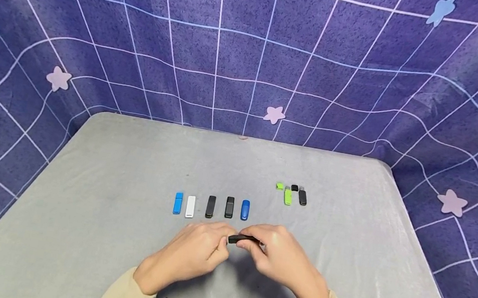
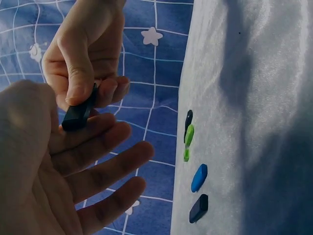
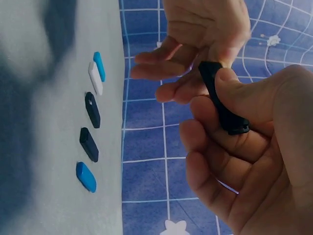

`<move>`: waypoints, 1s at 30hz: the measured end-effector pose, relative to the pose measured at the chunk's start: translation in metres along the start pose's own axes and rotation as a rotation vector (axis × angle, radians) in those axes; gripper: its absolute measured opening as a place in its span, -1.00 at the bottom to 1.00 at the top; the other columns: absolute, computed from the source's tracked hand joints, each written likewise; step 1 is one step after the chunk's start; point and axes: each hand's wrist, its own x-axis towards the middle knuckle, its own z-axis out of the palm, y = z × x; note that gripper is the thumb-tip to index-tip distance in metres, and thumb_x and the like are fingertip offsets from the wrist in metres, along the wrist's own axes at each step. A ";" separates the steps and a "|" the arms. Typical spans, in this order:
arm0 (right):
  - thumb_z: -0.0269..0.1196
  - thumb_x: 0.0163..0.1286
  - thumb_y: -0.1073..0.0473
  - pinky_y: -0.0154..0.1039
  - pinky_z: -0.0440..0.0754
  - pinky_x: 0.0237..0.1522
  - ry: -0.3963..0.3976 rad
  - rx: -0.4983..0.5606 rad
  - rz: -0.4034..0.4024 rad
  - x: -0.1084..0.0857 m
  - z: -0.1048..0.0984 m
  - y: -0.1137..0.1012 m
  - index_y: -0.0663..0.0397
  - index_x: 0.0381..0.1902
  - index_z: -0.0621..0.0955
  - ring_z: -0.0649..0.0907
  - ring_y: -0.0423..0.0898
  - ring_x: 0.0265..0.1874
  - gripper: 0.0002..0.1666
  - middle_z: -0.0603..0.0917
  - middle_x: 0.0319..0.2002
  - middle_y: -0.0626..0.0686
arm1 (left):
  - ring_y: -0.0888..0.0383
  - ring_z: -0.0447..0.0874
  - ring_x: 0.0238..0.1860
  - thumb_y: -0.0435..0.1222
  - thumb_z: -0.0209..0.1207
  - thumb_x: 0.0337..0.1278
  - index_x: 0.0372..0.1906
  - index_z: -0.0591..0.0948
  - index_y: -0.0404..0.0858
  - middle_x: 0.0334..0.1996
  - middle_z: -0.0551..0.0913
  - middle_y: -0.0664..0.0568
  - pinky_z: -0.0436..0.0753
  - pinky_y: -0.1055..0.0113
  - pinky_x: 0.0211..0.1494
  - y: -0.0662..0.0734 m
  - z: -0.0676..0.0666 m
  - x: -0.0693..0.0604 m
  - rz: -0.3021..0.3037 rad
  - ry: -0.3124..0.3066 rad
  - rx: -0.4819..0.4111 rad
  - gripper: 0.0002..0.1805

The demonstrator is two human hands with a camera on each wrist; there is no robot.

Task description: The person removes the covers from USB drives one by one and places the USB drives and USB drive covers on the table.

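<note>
A black USB stick (image 1: 241, 239) is held between both hands above the near part of the table. My right hand (image 1: 283, 258) pinches its body, with the thumb (image 3: 239, 100) along one side and the fingers curled behind. My left hand (image 1: 194, 249) has the stick's other end between thumb and index finger, while its remaining fingers (image 2: 112, 166) stretch out loosely. Just beyond the hands, a row of USB sticks lies on the table: light blue (image 1: 178, 203), white (image 1: 190, 206), black (image 1: 210, 206), another black (image 1: 229, 207) and dark blue (image 1: 245, 210).
Farther right lie a green USB stick (image 1: 288, 196) and a black one (image 1: 302, 196), both with metal plugs bare. A green cap (image 1: 280, 186) and a black cap (image 1: 295, 187) lie beside them. A grey cloth covers the table (image 1: 129, 155); a purple grid-patterned curtain (image 1: 242, 59) surrounds it.
</note>
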 end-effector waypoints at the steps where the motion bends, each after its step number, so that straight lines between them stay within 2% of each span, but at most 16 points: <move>1: 0.41 0.36 0.24 -0.51 0.60 -0.30 0.005 0.002 0.004 0.000 -0.001 0.000 0.03 -0.24 0.76 0.63 -0.38 -0.41 -0.96 0.78 -0.35 -0.15 | 0.40 0.54 -0.33 -0.39 0.07 0.24 -0.17 0.71 -0.03 -0.26 0.69 0.31 0.59 0.42 -0.25 0.000 0.000 0.000 -0.007 -0.008 -0.006 -0.74; 3: 0.41 0.35 0.24 -0.52 0.58 -0.33 0.008 -0.001 0.007 0.001 -0.002 0.000 0.02 -0.25 0.76 0.60 -0.39 -0.43 -0.96 0.77 -0.37 -0.16 | 0.44 0.55 -0.29 -0.36 0.10 0.25 -0.09 0.69 -0.01 -0.23 0.69 0.35 0.59 0.44 -0.22 0.000 0.001 -0.002 -0.013 -0.007 -0.022 -0.74; 7: 0.39 0.38 0.24 -0.55 0.58 -0.31 -0.010 0.019 -0.006 0.002 -0.003 -0.002 0.02 -0.23 0.76 0.60 -0.41 -0.43 -0.96 0.78 -0.36 -0.16 | 0.47 0.47 -0.40 -0.17 0.13 0.47 -0.25 0.61 0.04 -0.39 0.60 0.41 0.47 0.56 -0.34 -0.001 0.001 -0.002 -0.001 0.023 -0.022 -0.89; 10: 0.37 0.40 0.26 -0.55 0.62 -0.24 -0.029 0.033 -0.034 0.003 -0.002 -0.004 0.05 -0.19 0.77 0.66 -0.39 -0.38 -0.93 0.79 -0.32 -0.13 | 0.46 0.33 -0.51 -0.04 0.10 0.54 -0.43 0.48 0.04 -0.52 0.44 0.40 0.33 0.61 -0.45 -0.002 0.000 -0.001 0.013 0.044 0.004 -0.70; 13: 0.39 0.37 0.26 -0.54 0.65 -0.17 -0.036 0.033 -0.062 0.004 -0.002 -0.005 0.12 -0.14 0.77 0.74 -0.31 -0.32 -0.88 0.82 -0.27 -0.07 | 0.45 0.29 -0.54 -0.03 0.07 0.56 -0.48 0.43 0.05 -0.56 0.37 0.39 0.29 0.60 -0.48 -0.002 -0.001 0.000 0.007 0.037 0.004 -0.64; 18: 0.41 0.35 0.21 -0.40 0.70 -0.02 -0.038 0.014 -0.035 0.003 -0.003 -0.007 0.28 0.10 0.70 0.81 -0.12 -0.11 -0.59 0.82 -0.07 0.08 | 0.46 0.43 -0.46 -0.10 0.06 0.58 -0.40 0.58 0.08 -0.50 0.52 0.40 0.46 0.56 -0.39 -0.001 -0.002 0.002 -0.013 0.014 -0.026 -0.70; 21: 0.39 0.38 0.15 -0.33 0.70 0.06 -0.051 0.006 -0.016 0.003 -0.003 -0.008 0.31 0.21 0.65 0.79 -0.08 -0.01 -0.49 0.79 0.03 0.11 | 0.45 0.50 -0.42 -0.12 0.06 0.58 -0.32 0.66 0.06 -0.48 0.58 0.39 0.54 0.52 -0.33 0.000 -0.002 0.004 -0.027 0.002 -0.040 -0.74; 26: 0.35 0.40 0.08 -0.35 0.68 0.08 -0.085 0.004 -0.016 0.004 -0.002 -0.009 0.26 0.17 0.67 0.77 -0.12 -0.02 -0.52 0.80 0.00 0.05 | 0.43 0.58 -0.34 -0.12 0.02 0.60 -0.17 0.71 0.04 -0.38 0.66 0.39 0.60 0.47 -0.28 0.000 -0.002 0.004 -0.041 -0.027 -0.055 -0.75; 30: 0.30 0.47 0.13 -0.36 0.68 0.08 -0.124 0.033 -0.015 0.005 -0.004 -0.009 0.21 0.15 0.69 0.77 -0.16 -0.03 -0.62 0.80 -0.01 0.00 | 0.43 0.60 -0.34 -0.17 0.05 0.58 -0.21 0.71 0.02 -0.36 0.69 0.37 0.62 0.45 -0.25 -0.001 0.000 0.003 0.008 0.009 -0.040 -0.77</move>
